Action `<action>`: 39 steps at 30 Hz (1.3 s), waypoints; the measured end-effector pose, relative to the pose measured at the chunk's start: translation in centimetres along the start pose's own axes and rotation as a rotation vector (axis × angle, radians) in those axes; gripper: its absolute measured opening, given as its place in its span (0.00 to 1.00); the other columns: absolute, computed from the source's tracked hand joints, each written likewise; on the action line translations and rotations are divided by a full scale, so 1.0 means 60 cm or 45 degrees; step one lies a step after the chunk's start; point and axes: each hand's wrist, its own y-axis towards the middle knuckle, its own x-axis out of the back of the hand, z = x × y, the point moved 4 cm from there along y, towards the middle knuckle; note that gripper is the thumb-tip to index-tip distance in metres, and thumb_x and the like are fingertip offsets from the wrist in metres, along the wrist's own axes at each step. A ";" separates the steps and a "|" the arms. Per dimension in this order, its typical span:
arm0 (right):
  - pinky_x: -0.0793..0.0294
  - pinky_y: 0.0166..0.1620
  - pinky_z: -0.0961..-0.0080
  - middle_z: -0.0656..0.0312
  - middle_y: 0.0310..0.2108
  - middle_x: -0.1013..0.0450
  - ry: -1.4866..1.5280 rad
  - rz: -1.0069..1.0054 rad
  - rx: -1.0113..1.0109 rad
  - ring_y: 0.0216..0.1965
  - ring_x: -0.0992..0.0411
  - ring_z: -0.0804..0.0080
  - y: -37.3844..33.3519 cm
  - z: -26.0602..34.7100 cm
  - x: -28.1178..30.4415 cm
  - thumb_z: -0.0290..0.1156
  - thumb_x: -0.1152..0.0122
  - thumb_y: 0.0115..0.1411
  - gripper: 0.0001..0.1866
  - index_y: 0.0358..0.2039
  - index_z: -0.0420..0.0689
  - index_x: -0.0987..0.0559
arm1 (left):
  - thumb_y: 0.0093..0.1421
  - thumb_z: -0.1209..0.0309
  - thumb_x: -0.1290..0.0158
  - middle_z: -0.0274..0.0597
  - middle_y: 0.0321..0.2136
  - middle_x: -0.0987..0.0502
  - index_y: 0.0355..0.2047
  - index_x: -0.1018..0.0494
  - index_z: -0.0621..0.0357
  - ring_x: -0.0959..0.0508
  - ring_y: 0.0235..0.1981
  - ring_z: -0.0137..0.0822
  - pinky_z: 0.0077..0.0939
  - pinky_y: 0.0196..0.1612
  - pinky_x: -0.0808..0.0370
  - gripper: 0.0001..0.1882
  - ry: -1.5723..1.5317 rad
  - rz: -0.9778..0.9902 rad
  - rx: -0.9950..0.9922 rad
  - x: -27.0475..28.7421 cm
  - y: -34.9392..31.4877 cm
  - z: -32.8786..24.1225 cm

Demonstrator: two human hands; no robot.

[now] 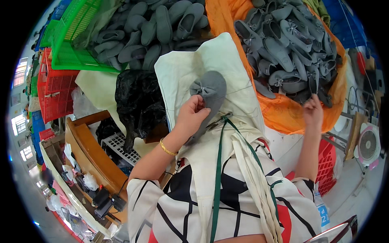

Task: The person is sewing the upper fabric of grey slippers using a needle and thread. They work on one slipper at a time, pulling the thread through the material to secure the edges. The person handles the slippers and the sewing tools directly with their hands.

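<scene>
Surroundings 1st: green crate upper L w/ a pile of grey shoes at it; orange bag upper R w/ a 2nd pile; black plastic bag L of the white cloth; fan far R. Closest clutter was the snips, lying just beside the held shoe, near the green strap.

Qty: 1 shoe in hand, 1 snips, 1 green crate, 1 orange bag, 1 black bag, 1 fan, 2 piles (overlapped too much for a per-shoe count).

L hand had the bow-topped grey shoe pinched, thumb across its mid, fingers by the bow. Shoe was over the cloth, toe end beyond the hand, other end partly hidden by hand/wrist. R hand was raised by the orange bag's edge, well apart from the shoe, fingers bunched; couldn't tell if it gripped anything.
</scene>
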 end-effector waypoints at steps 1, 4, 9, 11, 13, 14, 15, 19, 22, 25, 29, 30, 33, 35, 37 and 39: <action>0.33 0.27 0.84 0.70 0.17 0.40 0.157 0.128 0.074 0.19 0.42 0.81 0.031 0.044 0.064 0.23 0.41 0.63 0.11 0.24 0.44 0.30 | 0.57 0.80 0.45 0.33 0.33 0.26 0.42 0.29 0.63 0.28 0.35 0.24 0.19 0.41 0.29 0.12 0.009 0.005 -0.051 0.002 -0.008 -0.012; 0.23 0.37 0.69 0.68 0.17 0.40 0.335 -0.486 0.469 0.19 0.40 0.74 0.091 0.178 0.298 0.24 0.45 0.65 0.11 0.24 0.43 0.31 | 0.57 0.82 0.46 0.33 0.33 0.27 0.40 0.29 0.63 0.28 0.35 0.23 0.19 0.42 0.30 0.11 0.031 0.043 -0.197 0.009 -0.022 -0.046; 0.21 0.46 0.64 0.62 0.27 0.33 -0.067 -0.593 0.968 0.28 0.31 0.70 0.077 0.241 0.359 0.29 0.47 0.67 0.07 0.42 0.38 0.28 | 0.54 0.84 0.47 0.33 0.32 0.28 0.39 0.28 0.62 0.29 0.35 0.25 0.21 0.41 0.30 0.12 0.086 0.087 -0.232 0.022 -0.051 -0.013; 0.21 0.45 0.67 0.59 0.35 0.27 -0.246 -0.321 0.894 0.34 0.26 0.69 0.022 0.181 0.217 0.28 0.46 0.66 0.13 0.49 0.37 0.27 | 0.52 0.84 0.47 0.34 0.31 0.29 0.37 0.28 0.62 0.30 0.34 0.26 0.21 0.40 0.31 0.11 0.241 0.140 -0.307 0.016 -0.062 -0.020; 0.22 0.48 0.68 0.63 0.36 0.30 -0.512 -0.026 0.702 0.37 0.28 0.74 -0.026 0.099 0.067 0.27 0.46 0.66 0.14 0.52 0.42 0.27 | 0.51 0.83 0.48 0.36 0.29 0.30 0.35 0.27 0.63 0.31 0.32 0.28 0.22 0.39 0.33 0.10 0.388 0.210 -0.389 0.004 -0.065 -0.029; 0.22 0.48 0.70 0.66 0.36 0.31 -0.647 0.191 0.617 0.36 0.28 0.76 -0.051 0.045 0.005 0.28 0.46 0.67 0.12 0.50 0.41 0.26 | 0.52 0.82 0.49 0.35 0.29 0.30 0.35 0.27 0.63 0.32 0.33 0.28 0.22 0.39 0.33 0.09 0.340 0.247 -0.364 0.004 -0.064 -0.019; 0.24 0.47 0.73 0.66 0.39 0.28 -0.729 0.367 0.530 0.36 0.27 0.76 -0.078 -0.015 -0.061 0.30 0.45 0.67 0.11 0.47 0.42 0.23 | 0.53 0.82 0.50 0.34 0.29 0.30 0.36 0.26 0.63 0.32 0.33 0.27 0.22 0.39 0.33 0.09 0.300 0.275 -0.337 0.008 -0.064 0.000; 0.27 0.43 0.76 0.64 0.36 0.25 -1.219 1.088 0.280 0.34 0.28 0.76 -0.199 -0.185 -0.220 0.38 0.43 0.67 0.14 0.43 0.39 0.21 | 0.59 0.76 0.48 0.31 0.35 0.25 0.38 0.24 0.64 0.30 0.37 0.24 0.22 0.42 0.31 0.08 -0.132 0.392 0.116 0.011 -0.069 0.013; 0.30 0.38 0.74 0.59 0.30 0.27 -1.495 1.356 0.370 0.33 0.30 0.73 -0.260 -0.225 -0.288 0.44 0.40 0.63 0.19 0.39 0.36 0.22 | 0.61 0.73 0.42 0.30 0.37 0.23 0.40 0.23 0.63 0.28 0.38 0.22 0.20 0.44 0.30 0.09 -0.278 0.284 0.027 -0.024 -0.088 -0.047; 0.33 0.34 0.69 0.52 0.28 0.30 -1.525 1.394 0.532 0.30 0.32 0.61 -0.278 -0.239 -0.304 0.50 0.39 0.61 0.25 0.35 0.35 0.23 | 0.60 0.72 0.38 0.32 0.38 0.20 0.43 0.22 0.62 0.25 0.38 0.22 0.18 0.45 0.29 0.12 -0.194 0.105 0.139 -0.025 -0.088 -0.029; 0.33 0.34 0.70 0.53 0.28 0.29 -1.501 1.375 0.554 0.30 0.32 0.63 -0.279 -0.243 -0.305 0.48 0.38 0.61 0.24 0.35 0.35 0.23 | 0.59 0.76 0.39 0.35 0.39 0.19 0.44 0.22 0.63 0.22 0.38 0.24 0.20 0.47 0.27 0.12 -0.426 0.065 0.143 -0.014 -0.079 -0.018; 0.33 0.34 0.70 0.54 0.28 0.29 -1.475 1.366 0.551 0.30 0.32 0.65 -0.275 -0.247 -0.304 0.48 0.38 0.61 0.24 0.35 0.35 0.23 | 0.59 0.77 0.39 0.36 0.39 0.19 0.44 0.22 0.63 0.22 0.39 0.24 0.20 0.47 0.27 0.12 -0.468 0.095 0.128 -0.012 -0.076 -0.015; 0.32 0.35 0.69 0.52 0.27 0.27 -1.391 1.335 0.404 0.29 0.31 0.63 -0.260 -0.250 -0.305 0.49 0.38 0.61 0.24 0.32 0.35 0.23 | 0.59 0.77 0.39 0.37 0.40 0.19 0.44 0.22 0.63 0.22 0.40 0.26 0.22 0.48 0.27 0.12 -0.564 0.175 0.113 -0.012 -0.069 -0.012; 0.31 0.35 0.69 0.52 0.26 0.26 -1.352 1.327 0.311 0.29 0.30 0.65 -0.252 -0.258 -0.301 0.49 0.39 0.61 0.24 0.31 0.35 0.22 | 0.58 0.77 0.39 0.37 0.40 0.19 0.44 0.22 0.63 0.22 0.40 0.27 0.22 0.49 0.27 0.12 -0.588 0.216 0.142 -0.013 -0.064 -0.012; 0.32 0.34 0.72 0.56 0.25 0.27 -1.335 1.356 0.281 0.28 0.31 0.70 -0.244 -0.270 -0.299 0.49 0.38 0.61 0.24 0.31 0.35 0.22 | 0.58 0.78 0.39 0.38 0.41 0.19 0.44 0.22 0.64 0.22 0.41 0.26 0.22 0.49 0.27 0.13 -0.601 0.237 0.164 -0.007 -0.066 -0.003; 0.32 0.34 0.73 0.59 0.25 0.27 -1.448 1.421 0.068 0.29 0.32 0.74 -0.238 -0.269 -0.291 0.48 0.37 0.60 0.23 0.32 0.35 0.21 | 0.59 0.79 0.40 0.37 0.41 0.19 0.44 0.22 0.64 0.23 0.40 0.26 0.21 0.48 0.27 0.12 -0.568 0.281 0.154 -0.006 -0.064 -0.002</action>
